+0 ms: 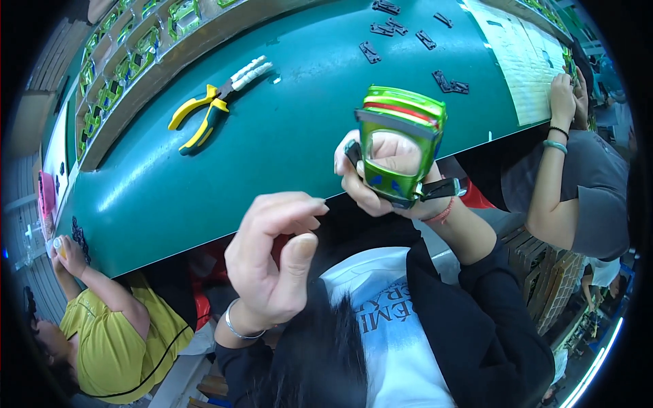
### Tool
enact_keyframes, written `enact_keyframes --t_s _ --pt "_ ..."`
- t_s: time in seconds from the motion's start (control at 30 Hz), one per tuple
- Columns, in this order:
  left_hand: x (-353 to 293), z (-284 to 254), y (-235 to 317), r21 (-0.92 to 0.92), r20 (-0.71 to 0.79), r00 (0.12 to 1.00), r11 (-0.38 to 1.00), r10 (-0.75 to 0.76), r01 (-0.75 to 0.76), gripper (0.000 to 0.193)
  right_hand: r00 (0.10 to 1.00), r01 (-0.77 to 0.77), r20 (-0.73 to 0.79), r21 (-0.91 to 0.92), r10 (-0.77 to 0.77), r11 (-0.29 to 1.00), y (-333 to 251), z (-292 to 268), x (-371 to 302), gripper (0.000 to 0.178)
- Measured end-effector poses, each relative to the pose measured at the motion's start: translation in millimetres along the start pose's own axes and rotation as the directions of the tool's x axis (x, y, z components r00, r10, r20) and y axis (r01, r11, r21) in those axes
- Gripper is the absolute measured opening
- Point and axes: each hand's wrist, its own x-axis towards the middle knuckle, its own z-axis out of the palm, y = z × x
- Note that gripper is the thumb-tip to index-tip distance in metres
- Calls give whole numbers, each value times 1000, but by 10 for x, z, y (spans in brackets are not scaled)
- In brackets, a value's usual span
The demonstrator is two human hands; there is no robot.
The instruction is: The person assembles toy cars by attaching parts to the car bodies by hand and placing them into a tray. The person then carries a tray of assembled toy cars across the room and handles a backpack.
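My right hand (360, 180) is closed round a green plastic toy car body (401, 139), held up above the near edge of the table. The shell has a red stripe, a dark grey edge and an oval opening, through which some of my fingers show. Black flaps like small doors stick out on both of its sides. My left hand (272, 255) hovers to the left of the shell, apart from it. Its fingers are bent, the thumb stands away from them, and I see nothing between them.
On the green table (286, 143) lie yellow-handled pliers (207, 115) with white-wrapped jaws and several small black parts (388, 27). A tray of green shells (129, 68) stands at the far left. Co-workers sit on both sides; a paper sheet (517, 61) lies at right.
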Motion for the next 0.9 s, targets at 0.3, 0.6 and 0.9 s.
enact_keyframes --t_s 0.3,0.6,0.9 --pt "-54 -6 -94 98 -18 998 993 -68 70 11 980 -98 200 487 -2 868 151 102 29 30" --pt "-73 10 -99 121 -14 996 989 -86 87 10 962 -80 272 404 -36 911 264 44 3 84" --pt "13 -34 -133 83 7 996 992 -91 90 22 992 -128 -32 -177 124 976 0 222 -76 38"
